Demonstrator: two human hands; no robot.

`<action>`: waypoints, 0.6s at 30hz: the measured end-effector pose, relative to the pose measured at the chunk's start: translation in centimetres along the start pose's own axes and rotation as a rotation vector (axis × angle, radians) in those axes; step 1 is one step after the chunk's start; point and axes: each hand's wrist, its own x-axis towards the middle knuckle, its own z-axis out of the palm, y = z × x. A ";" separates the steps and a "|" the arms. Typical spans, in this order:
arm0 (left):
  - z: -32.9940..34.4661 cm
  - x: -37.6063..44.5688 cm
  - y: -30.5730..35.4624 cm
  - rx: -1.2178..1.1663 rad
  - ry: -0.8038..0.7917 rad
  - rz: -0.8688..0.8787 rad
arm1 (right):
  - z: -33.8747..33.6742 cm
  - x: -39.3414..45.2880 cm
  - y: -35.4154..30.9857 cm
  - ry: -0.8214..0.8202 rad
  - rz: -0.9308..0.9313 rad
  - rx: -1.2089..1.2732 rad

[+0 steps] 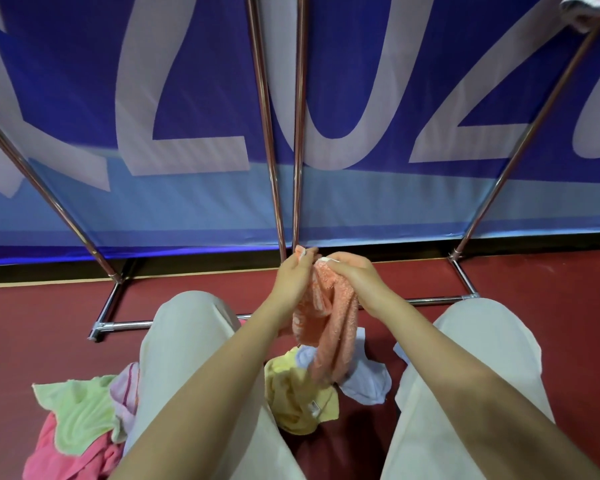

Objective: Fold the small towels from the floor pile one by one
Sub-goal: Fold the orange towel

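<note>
An orange towel [329,320] hangs crumpled in the air between my knees. My left hand [293,277] pinches one top corner of it. My right hand [355,277] pinches the other top edge, close beside the left. Below the hanging towel, on the red floor, lie a yellow towel [297,400] and a pale blue towel [364,381]. More towels sit to the left of my left leg: a light green one [75,410], a pink one [70,459] and a pale pink striped one [127,393].
A metal rack stands ahead, its base bar [125,325] lying on the floor and its upright poles [274,168] rising in front of a blue banner [187,81]. My legs in cream trousers [194,341] flank the towels. Red floor [551,278] stretches right.
</note>
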 end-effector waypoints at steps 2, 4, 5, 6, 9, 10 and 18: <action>0.3 0.0 0.2 -0.009 -0.041 -0.060 | 0.0 0.2 -0.4 0.050 -0.027 -0.007; 0.5 0.1 0.0 0.010 -0.068 -0.078 | -0.3 0.4 -0.7 0.131 -0.039 -0.024; 0.5 0.1 -0.1 0.031 -0.076 -0.060 | -0.6 0.5 -0.8 0.171 -0.040 -0.050; 0.5 0.0 -0.2 0.047 -0.078 -0.034 | -0.8 0.6 -0.8 0.206 -0.039 -0.080; 0.2 -0.1 -0.2 0.105 -0.096 0.083 | -1.3 0.7 -0.7 0.255 -0.061 -0.165; 0.1 -0.2 -0.1 0.118 -0.103 0.119 | -1.3 0.7 -0.6 0.252 -0.077 -0.209; -1.6 0.0 0.6 0.097 0.151 0.212 | -1.0 -0.1 1.0 -0.080 -0.133 -0.506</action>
